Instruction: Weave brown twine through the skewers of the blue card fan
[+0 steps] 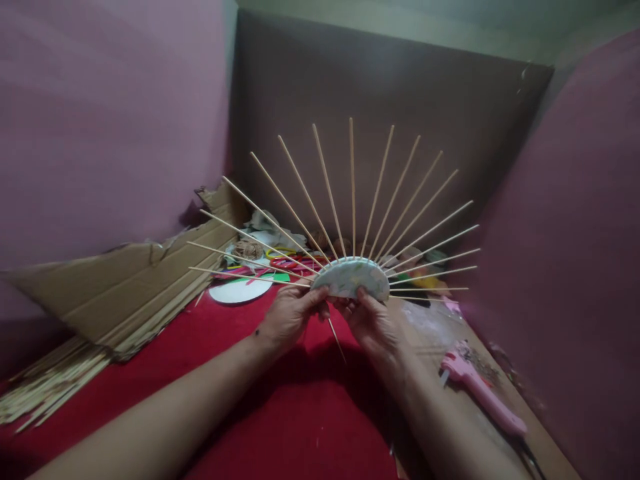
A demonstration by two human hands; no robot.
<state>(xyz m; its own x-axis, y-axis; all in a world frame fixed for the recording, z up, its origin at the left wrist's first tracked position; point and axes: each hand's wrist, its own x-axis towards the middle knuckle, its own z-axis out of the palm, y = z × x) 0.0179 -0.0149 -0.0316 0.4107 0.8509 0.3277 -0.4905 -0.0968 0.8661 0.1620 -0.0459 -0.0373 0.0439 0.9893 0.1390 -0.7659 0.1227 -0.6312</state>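
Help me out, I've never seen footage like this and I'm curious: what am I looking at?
There is no machine here: these are a person's own bare hands, seen by one camera worn on the head, looking forward and down. The left hand and right hand hold a pale half-round piece, with thin sticks fanning out around its curve. On the red surface lie cardboard, more sticks, a white rounded piece and what looks like a twine ball. What looks like a pink glue gun rests at the right.
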